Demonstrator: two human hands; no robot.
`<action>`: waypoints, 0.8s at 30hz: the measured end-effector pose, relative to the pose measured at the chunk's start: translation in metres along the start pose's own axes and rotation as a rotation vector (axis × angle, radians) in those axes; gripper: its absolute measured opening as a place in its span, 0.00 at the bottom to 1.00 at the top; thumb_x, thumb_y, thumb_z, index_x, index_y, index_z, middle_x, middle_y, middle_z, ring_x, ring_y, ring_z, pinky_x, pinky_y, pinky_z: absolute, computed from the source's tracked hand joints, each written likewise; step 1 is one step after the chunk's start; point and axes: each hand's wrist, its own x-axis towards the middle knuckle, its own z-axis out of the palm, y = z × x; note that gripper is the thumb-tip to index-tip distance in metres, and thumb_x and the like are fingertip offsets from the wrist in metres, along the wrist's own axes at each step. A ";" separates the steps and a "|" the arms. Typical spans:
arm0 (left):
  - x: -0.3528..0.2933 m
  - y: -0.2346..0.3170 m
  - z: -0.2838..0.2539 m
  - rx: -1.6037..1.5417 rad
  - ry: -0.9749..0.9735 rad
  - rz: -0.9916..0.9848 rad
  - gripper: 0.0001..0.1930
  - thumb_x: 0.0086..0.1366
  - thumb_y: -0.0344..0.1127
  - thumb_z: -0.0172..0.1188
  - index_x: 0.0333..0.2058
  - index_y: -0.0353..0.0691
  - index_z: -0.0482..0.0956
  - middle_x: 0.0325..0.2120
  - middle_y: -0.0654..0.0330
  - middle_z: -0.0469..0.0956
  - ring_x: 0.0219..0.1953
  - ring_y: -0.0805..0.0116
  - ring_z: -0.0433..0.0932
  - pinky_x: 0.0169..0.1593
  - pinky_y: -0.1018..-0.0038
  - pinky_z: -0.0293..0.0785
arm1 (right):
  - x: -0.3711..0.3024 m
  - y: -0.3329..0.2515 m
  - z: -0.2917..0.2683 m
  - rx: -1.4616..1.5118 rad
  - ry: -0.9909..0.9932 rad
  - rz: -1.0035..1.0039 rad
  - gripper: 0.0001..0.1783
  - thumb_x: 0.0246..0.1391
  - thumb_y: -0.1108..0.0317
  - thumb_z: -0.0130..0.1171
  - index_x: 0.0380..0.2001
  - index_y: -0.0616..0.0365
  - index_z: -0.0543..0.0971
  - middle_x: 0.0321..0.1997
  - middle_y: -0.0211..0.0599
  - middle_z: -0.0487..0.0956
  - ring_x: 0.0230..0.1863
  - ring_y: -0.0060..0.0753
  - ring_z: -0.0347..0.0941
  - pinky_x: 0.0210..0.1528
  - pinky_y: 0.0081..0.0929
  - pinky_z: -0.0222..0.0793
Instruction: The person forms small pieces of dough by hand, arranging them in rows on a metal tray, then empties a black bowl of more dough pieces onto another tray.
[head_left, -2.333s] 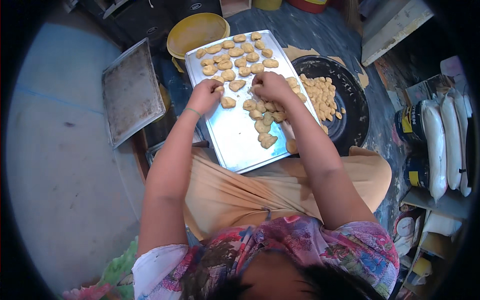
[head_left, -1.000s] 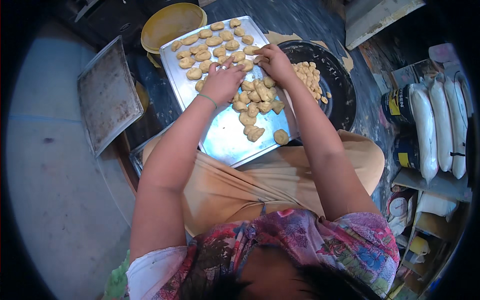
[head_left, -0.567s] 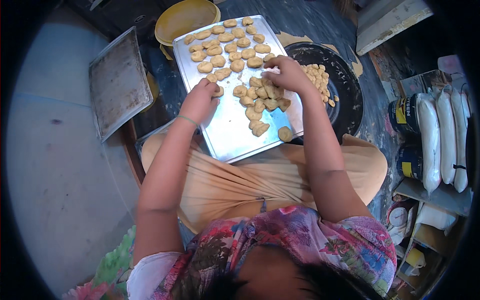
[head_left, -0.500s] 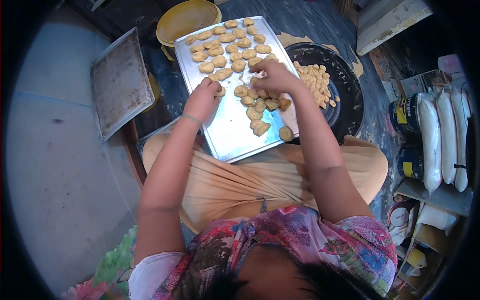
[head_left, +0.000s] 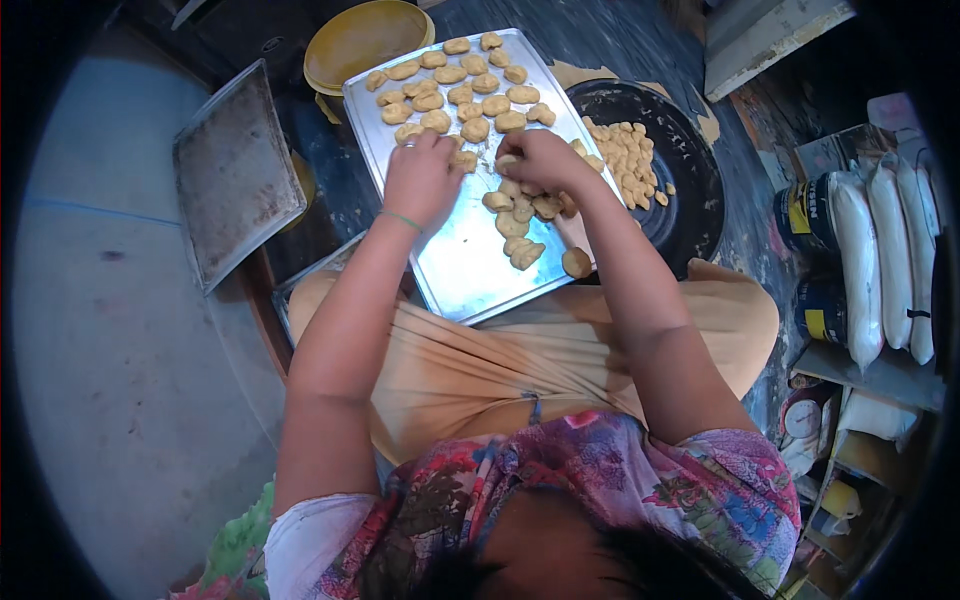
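A silver metal tray lies tilted across my lap, with rows of small tan dough pieces over its far half. My left hand bends over the near end of the rows, fingers closed round a dough piece at the tray surface. To its right, my right hand pinches another dough piece between thumb and fingers. Just below that hand sits a loose heap of dough pieces, partly hidden by it. A rounder, darker lump rests at the tray's near right edge.
A wide black basin holding many small dough bits stands right of the tray. A yellow bucket is behind it at the far left. A worn baking tray leans at left. Long white bags hang at right.
My left hand has moved away from me, up to the rows, with its dough piece. My right hand has drawn slightly nearer the heap and now pinches a dough piece.
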 end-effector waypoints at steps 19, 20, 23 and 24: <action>0.036 0.022 0.041 0.053 -0.099 0.152 0.09 0.57 0.40 0.59 0.33 0.42 0.77 0.35 0.59 0.76 0.45 0.57 0.72 0.48 0.62 0.64 | 0.011 0.035 -0.002 0.129 0.397 0.075 0.22 0.38 0.60 0.72 0.38 0.56 0.78 0.26 0.31 0.76 0.29 0.27 0.72 0.34 0.26 0.69; 0.037 0.023 0.045 0.063 -0.092 0.127 0.09 0.56 0.39 0.59 0.35 0.44 0.78 0.35 0.60 0.76 0.45 0.59 0.72 0.49 0.63 0.63 | 0.011 0.040 -0.003 0.130 0.402 0.079 0.22 0.38 0.60 0.72 0.38 0.56 0.78 0.26 0.31 0.76 0.29 0.27 0.72 0.34 0.26 0.69; 0.037 0.027 0.052 -0.009 0.023 0.210 0.09 0.56 0.38 0.58 0.36 0.48 0.79 0.34 0.62 0.75 0.45 0.62 0.72 0.50 0.64 0.62 | 0.003 0.050 -0.007 0.106 0.234 -0.117 0.29 0.35 0.62 0.73 0.43 0.56 0.74 0.28 0.32 0.76 0.31 0.27 0.72 0.35 0.24 0.69; 0.037 0.028 0.054 -0.091 0.134 0.316 0.08 0.55 0.37 0.58 0.35 0.49 0.80 0.33 0.63 0.75 0.44 0.63 0.72 0.50 0.64 0.62 | 0.003 0.052 -0.008 0.108 0.234 -0.113 0.29 0.35 0.62 0.73 0.43 0.56 0.74 0.28 0.32 0.76 0.31 0.27 0.72 0.35 0.24 0.69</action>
